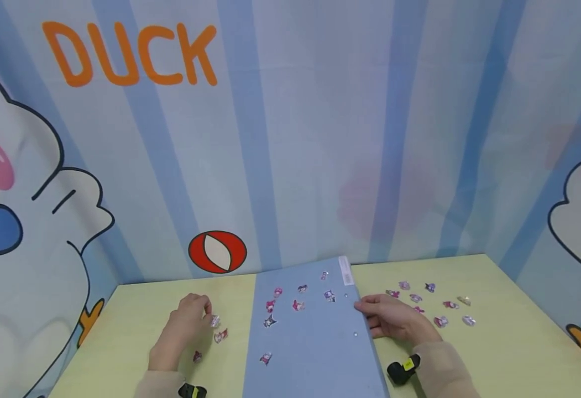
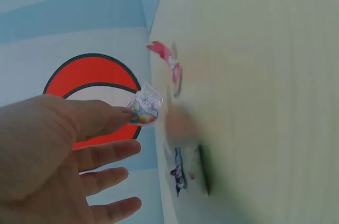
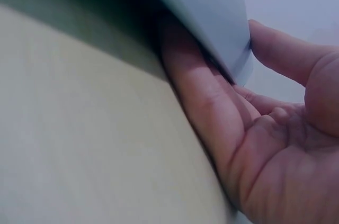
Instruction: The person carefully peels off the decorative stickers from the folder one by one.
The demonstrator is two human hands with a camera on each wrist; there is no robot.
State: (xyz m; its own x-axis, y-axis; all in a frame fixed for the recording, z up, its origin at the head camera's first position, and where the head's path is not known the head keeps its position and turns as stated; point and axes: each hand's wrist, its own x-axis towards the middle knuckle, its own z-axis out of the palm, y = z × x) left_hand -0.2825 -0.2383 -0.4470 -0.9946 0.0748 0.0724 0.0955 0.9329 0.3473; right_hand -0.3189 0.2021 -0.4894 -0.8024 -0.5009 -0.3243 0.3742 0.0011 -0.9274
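My left hand [image 1: 186,326], over the left side of the table, pinches a small clear sticker [image 2: 145,106] with a rainbow-coloured picture. The thumb shows at the sticker's edge in the left wrist view; the index fingertip is not clearly seen. Two more stickers, a reddish one [image 1: 221,335] and a darker one [image 1: 197,356], lie close to that hand. A flat light-blue folder [image 1: 315,342] lies in the middle, with several cartoon stickers [image 1: 298,304] on it. My right hand [image 1: 397,318] grips the folder's right edge, thumb on top and fingers [image 3: 206,91] underneath.
Several loose stickers [image 1: 440,321] are scattered on the pale yellow table [image 1: 509,354] right of the folder. A white label [image 1: 345,271] marks the folder's top right corner. Behind the table hangs a blue striped cloth [image 1: 310,138] with cartoon prints.
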